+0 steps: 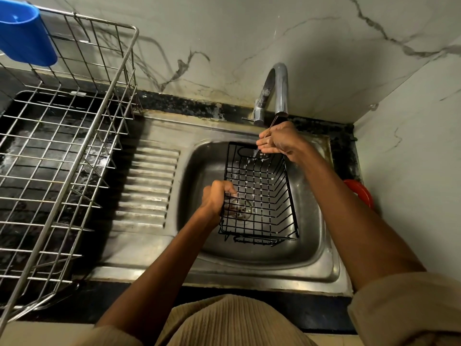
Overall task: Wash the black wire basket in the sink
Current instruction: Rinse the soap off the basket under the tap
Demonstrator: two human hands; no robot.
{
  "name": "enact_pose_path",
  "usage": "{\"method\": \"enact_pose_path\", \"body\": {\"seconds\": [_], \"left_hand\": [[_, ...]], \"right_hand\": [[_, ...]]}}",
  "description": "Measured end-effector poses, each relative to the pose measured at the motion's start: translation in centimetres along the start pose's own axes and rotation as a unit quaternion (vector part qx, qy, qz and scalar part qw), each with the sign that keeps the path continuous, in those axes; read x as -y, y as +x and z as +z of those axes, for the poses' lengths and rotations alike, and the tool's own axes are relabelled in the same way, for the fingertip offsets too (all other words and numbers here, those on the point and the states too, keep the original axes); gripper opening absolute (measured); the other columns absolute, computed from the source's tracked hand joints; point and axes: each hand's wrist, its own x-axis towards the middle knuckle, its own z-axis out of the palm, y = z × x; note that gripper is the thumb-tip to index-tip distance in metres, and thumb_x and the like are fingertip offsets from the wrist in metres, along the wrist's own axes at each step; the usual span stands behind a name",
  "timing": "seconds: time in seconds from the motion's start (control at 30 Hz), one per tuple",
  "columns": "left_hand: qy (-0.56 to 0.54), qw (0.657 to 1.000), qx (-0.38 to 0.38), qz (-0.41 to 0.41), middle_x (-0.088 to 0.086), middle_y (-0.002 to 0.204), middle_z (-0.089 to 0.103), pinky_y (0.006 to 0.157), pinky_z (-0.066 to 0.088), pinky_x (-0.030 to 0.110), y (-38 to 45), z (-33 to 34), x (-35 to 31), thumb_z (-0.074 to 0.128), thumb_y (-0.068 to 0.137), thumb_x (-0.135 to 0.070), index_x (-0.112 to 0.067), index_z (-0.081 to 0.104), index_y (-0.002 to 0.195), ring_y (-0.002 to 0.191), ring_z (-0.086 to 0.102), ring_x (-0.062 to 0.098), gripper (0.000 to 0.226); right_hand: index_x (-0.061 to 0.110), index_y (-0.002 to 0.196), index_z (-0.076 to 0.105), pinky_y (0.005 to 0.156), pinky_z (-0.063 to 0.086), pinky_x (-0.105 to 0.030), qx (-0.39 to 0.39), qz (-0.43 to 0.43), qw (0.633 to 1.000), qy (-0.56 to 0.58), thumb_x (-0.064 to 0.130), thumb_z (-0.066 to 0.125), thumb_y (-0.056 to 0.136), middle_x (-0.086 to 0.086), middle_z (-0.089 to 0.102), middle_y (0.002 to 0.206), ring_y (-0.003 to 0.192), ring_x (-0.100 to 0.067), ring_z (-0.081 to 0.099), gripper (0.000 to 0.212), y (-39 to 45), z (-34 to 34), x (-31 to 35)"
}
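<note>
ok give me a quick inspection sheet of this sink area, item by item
surface: steel sink with ribbed drainboard, set in a dark wet counter
job's things: black wire basket in the basin over the drain, suds on its wires; water runs from the tap
clutter: steel dish rack at left, blue plastic cup on its corner, red object partly hidden at right
hands: left hand grips the basket's left rim; right hand under the tap, fingers extended, at the basket's far end
cables: nothing seen
surroundings: marble-look wall tiles
</note>
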Motion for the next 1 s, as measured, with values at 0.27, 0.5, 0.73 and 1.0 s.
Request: {"method": "enact_pose_path", "body": {"seconds": [0.27, 0.5, 0.73, 1.0], "left_hand": [[-0.007, 1.0, -0.016, -0.022, 0.017, 0.077, 0.063, 0.059, 0.051, 0.036, 0.0, -0.1, -0.1, 0.053, 0.061, -0.016, -0.015, 0.064, 0.053, 0.071, 0.062, 0.033, 0.014], [-0.01, 1.0, -0.012, -0.027, 0.013, 0.07, 0.063, 0.057, 0.054, 0.037, -0.4, 0.5, -0.1, 0.053, 0.062, -0.015, -0.011, 0.064, 0.057, 0.059, 0.062, 0.026, 0.012], [-0.034, 0.998, -0.038, -0.027, 0.016, 0.079, 0.066, 0.059, 0.052, 0.039, -0.3, 0.4, -0.1, 0.055, 0.048, -0.023, -0.014, 0.063, 0.055, 0.069, 0.062, 0.031, 0.014], [-0.072, 0.995, -0.069, -0.01, 0.016, 0.078, 0.061, 0.051, 0.05, 0.032, -0.4, 0.3, -0.3, 0.052, 0.051, -0.023, -0.008, 0.063, 0.067, 0.059, 0.06, 0.027, 0.024]], "right_hand": [[-0.01, 0.116, 0.064, 0.082, 0.061, -0.036, 0.011, -0.009, 1.0, -0.011, -0.013, 0.043, 0.092, -0.027, 0.07, 0.111, 0.092, -0.03, 0.073, 0.032, -0.2, 1.1, 0.4], [-0.009, 0.119, 0.062, 0.082, 0.061, -0.034, 0.078, -0.003, 0.997, -0.005, -0.022, 0.038, 0.089, -0.026, 0.068, 0.116, 0.095, -0.029, 0.072, 0.041, -0.9, 2.1, 1.4], [-0.008, 0.114, 0.065, 0.084, 0.061, -0.036, 0.03, 0.008, 0.999, -0.015, -0.007, 0.047, 0.095, -0.024, 0.07, 0.109, 0.096, -0.03, 0.072, 0.026, -0.6, 1.2, 1.3], [-0.008, 0.108, 0.068, 0.083, 0.061, -0.035, -0.035, 0.029, 0.998, -0.033, -0.004, 0.049, 0.094, -0.023, 0.071, 0.105, 0.099, -0.032, 0.072, 0.024, 0.1, 0.2, 0.9]]}}
